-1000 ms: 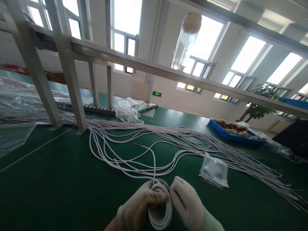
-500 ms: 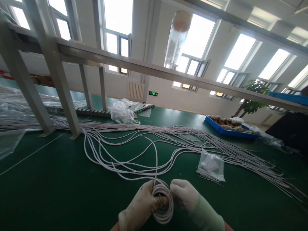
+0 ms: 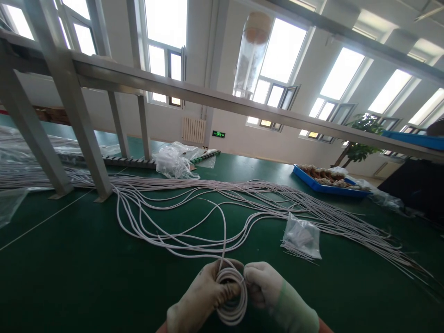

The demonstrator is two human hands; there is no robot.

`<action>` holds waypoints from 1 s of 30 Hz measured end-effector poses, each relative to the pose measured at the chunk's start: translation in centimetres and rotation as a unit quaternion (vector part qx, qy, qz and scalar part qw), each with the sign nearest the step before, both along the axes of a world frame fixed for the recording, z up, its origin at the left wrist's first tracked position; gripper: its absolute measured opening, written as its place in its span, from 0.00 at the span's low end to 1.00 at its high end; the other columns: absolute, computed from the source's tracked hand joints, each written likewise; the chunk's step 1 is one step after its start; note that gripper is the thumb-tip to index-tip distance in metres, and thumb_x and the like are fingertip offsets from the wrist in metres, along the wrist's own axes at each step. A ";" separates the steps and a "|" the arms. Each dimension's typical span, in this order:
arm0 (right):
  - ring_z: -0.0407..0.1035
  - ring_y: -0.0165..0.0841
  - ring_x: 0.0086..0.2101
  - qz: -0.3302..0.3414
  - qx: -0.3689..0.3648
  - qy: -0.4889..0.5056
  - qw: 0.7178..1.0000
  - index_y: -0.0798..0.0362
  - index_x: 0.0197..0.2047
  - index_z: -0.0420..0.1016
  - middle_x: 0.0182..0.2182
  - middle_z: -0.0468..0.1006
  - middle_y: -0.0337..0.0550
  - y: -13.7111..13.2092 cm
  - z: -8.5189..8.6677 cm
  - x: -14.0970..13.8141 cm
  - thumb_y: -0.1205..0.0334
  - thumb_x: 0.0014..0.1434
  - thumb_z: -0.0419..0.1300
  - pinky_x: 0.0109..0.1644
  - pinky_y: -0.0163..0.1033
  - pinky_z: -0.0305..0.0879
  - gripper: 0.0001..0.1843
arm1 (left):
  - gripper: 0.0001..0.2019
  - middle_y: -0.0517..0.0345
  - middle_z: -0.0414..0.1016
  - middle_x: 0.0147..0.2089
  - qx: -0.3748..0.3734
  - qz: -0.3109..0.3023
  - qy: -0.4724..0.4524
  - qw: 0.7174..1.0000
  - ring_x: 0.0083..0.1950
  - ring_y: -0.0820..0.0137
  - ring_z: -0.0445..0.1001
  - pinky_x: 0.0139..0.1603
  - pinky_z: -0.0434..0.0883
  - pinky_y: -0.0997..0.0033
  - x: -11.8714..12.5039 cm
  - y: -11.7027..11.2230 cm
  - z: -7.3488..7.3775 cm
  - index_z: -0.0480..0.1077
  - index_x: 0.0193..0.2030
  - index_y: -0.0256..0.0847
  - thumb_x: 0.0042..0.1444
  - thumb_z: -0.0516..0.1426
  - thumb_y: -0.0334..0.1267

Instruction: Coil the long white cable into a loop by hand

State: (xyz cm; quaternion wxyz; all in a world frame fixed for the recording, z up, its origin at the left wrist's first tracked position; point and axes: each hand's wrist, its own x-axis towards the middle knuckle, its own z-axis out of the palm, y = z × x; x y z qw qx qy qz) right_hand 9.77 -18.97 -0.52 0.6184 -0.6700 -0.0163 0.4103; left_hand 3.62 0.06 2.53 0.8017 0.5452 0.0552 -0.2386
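Both my hands wear white gloves and meet at the bottom centre of the view. My left hand (image 3: 199,300) grips a small coil of white cable (image 3: 231,311), with the fingers through the loops. My right hand (image 3: 265,286) pinches the coil's right side. A free length of the same cable (image 3: 225,231) rises from the coil and curves away over the green table (image 3: 79,268) toward a long spread of loose white cables (image 3: 243,192).
A small clear plastic bag (image 3: 301,237) lies right of the hands. Grey metal frame legs (image 3: 81,125) stand at the left, with crumpled plastic (image 3: 173,162) behind. A blue tray (image 3: 326,181) of parts sits at the far right. Clear plastic sheeting (image 3: 10,206) lies at the left edge.
The free end of the cable has been drawn closer and its loop on the table has shrunk. The coil stays in both hands. The camera has shifted slightly.
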 end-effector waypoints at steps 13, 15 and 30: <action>0.65 0.38 0.37 0.034 -0.090 -0.526 0.845 0.50 0.50 0.73 0.41 0.69 0.46 -2.2 1.6 -0.6 0.62 0.64 0.54 0.38 0.43 0.66 0.12 | 0.30 0.48 0.76 0.47 -0.090 0.026 0.029 0.995 0.51 0.54 0.74 0.58 0.67 0.51 0.0 0.8 -2.2 0.70 0.55 0.34 0.47 0.71 0.43; 0.64 0.40 0.38 0.092 -0.125 -0.614 0.774 0.48 0.47 0.75 0.42 0.67 0.46 -2.2 1.9 -0.8 0.66 0.62 0.56 0.37 0.43 0.64 0.11 | 0.31 0.45 0.76 0.50 -0.073 0.014 0.026 0.997 0.56 0.51 0.73 0.61 0.65 0.49 -0.1 0.9 -1.9 0.71 0.55 0.34 0.47 0.71 0.44; 0.61 0.36 0.31 0.116 -0.190 -0.550 0.805 0.51 0.32 0.67 0.30 0.68 0.41 -0.7 2.6 -2.0 0.66 0.64 0.51 0.36 0.42 0.60 0.09 | 0.32 0.45 0.75 0.50 -0.016 0.001 -0.004 1.000 0.54 0.52 0.74 0.60 0.69 0.50 -0.6 0.6 0.7 0.68 0.56 0.33 0.46 0.71 0.43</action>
